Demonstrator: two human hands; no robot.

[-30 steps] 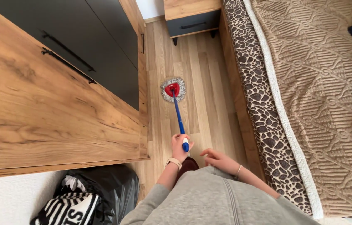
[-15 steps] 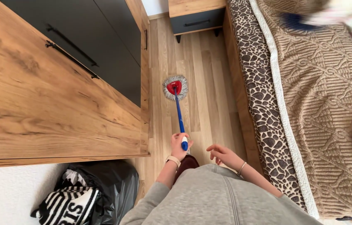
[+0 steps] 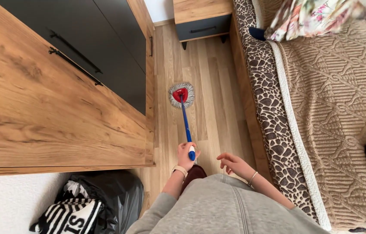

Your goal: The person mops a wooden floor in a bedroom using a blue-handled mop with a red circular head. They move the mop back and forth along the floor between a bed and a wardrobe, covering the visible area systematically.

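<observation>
smooth wood-grain floor [image 3: 209, 86], glossy blue plastic mop handle [image 3: 186, 123], matt cabinet fronts [image 3: 105, 52]

The person wears a loose grey fleece sweatshirt [image 3: 222, 208] with sleeves pushed up the forearms, a watch on a pale beige strap [image 3: 180, 169] at ten o'clock, and a thin metal bangle [image 3: 252, 178] at two o'clock.

The mop [image 3: 182, 96] lay near the middle of the frame, a little left of centre, on the pale wood floor. Its head was a round pad of grey-white strands with a red triangular plate on top, resting flat. A thin blue handle [image 3: 186, 123] ran from that plate down the frame, tilted slightly rightward, to a blue-and-white end cap just below the centre of the picture.
</observation>
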